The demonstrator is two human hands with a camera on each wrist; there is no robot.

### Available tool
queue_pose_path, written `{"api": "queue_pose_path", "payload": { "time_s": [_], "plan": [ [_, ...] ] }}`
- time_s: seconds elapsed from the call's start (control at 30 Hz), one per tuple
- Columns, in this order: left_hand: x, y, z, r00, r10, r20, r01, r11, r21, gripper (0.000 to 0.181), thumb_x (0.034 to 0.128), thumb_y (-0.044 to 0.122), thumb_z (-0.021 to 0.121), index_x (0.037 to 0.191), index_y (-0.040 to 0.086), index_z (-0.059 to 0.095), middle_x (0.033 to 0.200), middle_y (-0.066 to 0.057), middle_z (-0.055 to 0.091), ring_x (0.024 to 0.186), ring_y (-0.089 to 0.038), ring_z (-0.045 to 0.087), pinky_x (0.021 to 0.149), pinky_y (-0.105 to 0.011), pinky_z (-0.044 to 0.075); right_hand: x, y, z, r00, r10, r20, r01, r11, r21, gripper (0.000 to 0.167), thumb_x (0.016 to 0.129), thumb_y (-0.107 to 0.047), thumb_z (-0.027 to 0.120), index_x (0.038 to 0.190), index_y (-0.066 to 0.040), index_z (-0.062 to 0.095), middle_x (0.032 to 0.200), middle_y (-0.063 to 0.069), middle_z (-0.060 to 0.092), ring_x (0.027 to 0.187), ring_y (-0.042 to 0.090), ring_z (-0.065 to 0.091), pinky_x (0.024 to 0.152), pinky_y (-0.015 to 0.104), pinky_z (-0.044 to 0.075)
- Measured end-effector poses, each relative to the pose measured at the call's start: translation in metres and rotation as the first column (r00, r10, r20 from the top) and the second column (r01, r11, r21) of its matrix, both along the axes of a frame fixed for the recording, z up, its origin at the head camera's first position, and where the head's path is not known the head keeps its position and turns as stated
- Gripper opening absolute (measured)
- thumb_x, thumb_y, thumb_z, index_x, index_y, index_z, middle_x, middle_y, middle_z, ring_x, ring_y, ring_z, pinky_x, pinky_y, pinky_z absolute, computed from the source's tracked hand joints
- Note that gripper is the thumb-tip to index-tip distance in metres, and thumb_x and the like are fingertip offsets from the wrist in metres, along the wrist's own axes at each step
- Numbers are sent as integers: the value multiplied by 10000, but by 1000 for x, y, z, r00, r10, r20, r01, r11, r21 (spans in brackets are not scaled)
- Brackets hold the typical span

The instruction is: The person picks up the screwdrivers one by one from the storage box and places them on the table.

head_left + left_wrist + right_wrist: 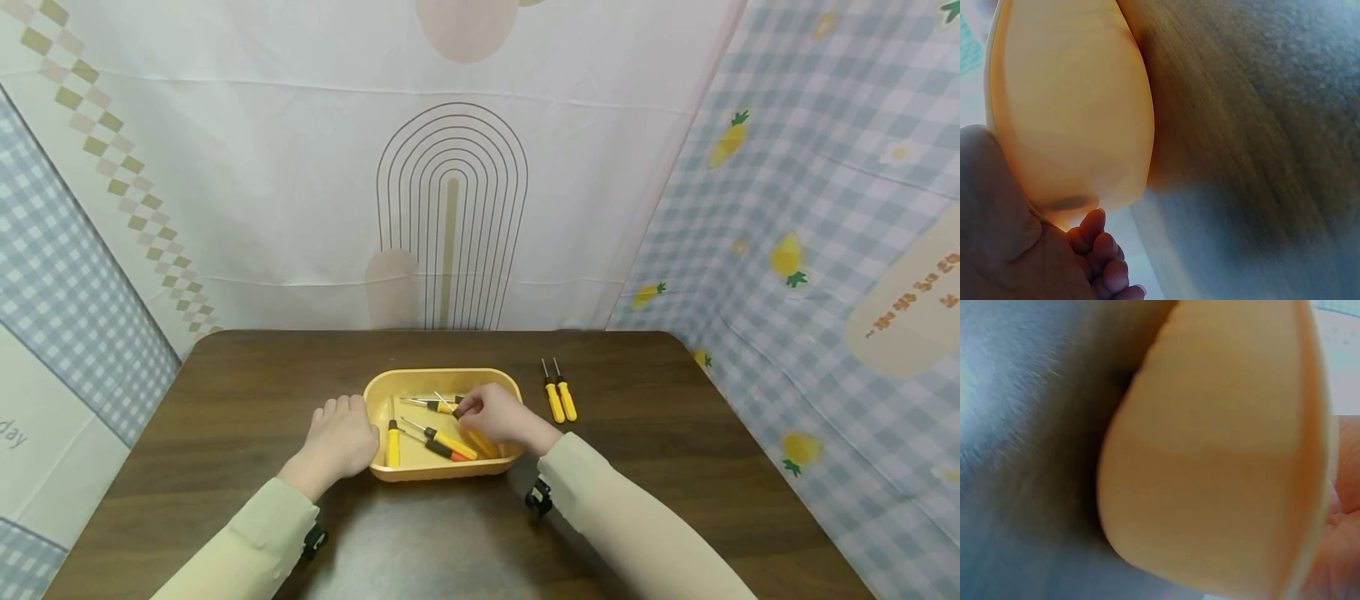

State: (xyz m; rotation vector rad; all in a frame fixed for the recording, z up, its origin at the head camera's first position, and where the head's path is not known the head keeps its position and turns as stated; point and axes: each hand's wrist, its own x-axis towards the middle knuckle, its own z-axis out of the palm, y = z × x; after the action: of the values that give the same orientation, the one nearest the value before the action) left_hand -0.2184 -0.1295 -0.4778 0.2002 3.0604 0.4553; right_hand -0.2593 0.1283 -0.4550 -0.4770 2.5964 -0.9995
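Note:
A yellow plastic basket (431,473) stands on the table with several screwdrivers lying inside. My left hand (341,437) grips its left end. In the left wrist view, the thumb and curled fingers (1107,250) meet at the basket's end wall (1079,112). Over the basket's right part, my right hand (498,414) pinches a screwdriver (457,412), its thin shaft pointing up and left; the fingers hide most of its handle. Among those inside are an upright-lying yellow screwdriver (393,446) and a black-and-orange one (442,450). The right wrist view shows mainly the basket's outer wall (1210,444).
To the basket's right, two yellow-handled screwdrivers (561,400) lie side by side on the dark wooden table (262,392), shafts toward the back. A patterned cloth (300,208) hangs behind the table, and a checked cloth (810,208) hangs at the right.

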Motion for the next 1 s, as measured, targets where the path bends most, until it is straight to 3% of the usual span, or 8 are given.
{"api": "queue_pose_path", "payload": {
  "time_s": [0.17, 0.43, 0.63, 0.87, 1.0],
  "plan": [
    [0, 0, 0, 1000, -2, -3, 2, 1000, -2, 387, 917, 227, 475, 1105, -110, 477, 948, -193, 480, 910, -358, 442, 819, -510, 351, -4, 11, 13, 1000, -10, 24, 11, 998, -61, 183, 898, -156, 673, 1048, -54, 694, 897, 5, 637, 765, 156, 577, 653, 308, 486],
    [0, 0, -1, 1000, -1, 2, 1, 1000, 3, 386, 922, 229, 470, 1110, -107, 473, 955, -195, 476, 912, -358, 433, 823, -507, 346, -9, 32, 32, 987, -103, 123, 121, 981, -149, 212, 901, -212, 679, 1092, -120, 672, 976, 54, 630, 870, 199, 601, 778, 369, 522],
    [0, 1, -2, 1000, 1, 4, -1, 1000, -2, 397, 921, 236, 471, 1116, -110, 470, 961, -199, 477, 917, -360, 432, 830, -512, 344, -10, 41, 37, 980, -127, 152, 155, 970, -186, 232, 909, -204, 672, 1121, -111, 650, 1014, 69, 624, 894, 212, 603, 841, 445, 507],
    [0, 1, 0, 1000, 3, 6, -3, 1000, 4, 397, 918, 231, 470, 1120, -111, 475, 966, -200, 486, 922, -358, 440, 826, -510, 346, -14, 51, 37, 979, -109, 174, 146, 966, -215, 248, 932, -209, 644, 1156, -104, 629, 1074, 86, 645, 927, 211, 609, 797, 373, 519],
    [1, 1, 0, 1000, 5, 10, -5, 1000, 3, 399, 919, 232, 470, 1121, -112, 474, 965, -199, 486, 920, -357, 442, 827, -512, 347, -17, 58, 37, 976, -124, 181, 166, 956, -241, 250, 931, -197, 646, 1156, -88, 631, 1111, 134, 648, 935, 220, 607, 842, 420, 505]
  ]
}}
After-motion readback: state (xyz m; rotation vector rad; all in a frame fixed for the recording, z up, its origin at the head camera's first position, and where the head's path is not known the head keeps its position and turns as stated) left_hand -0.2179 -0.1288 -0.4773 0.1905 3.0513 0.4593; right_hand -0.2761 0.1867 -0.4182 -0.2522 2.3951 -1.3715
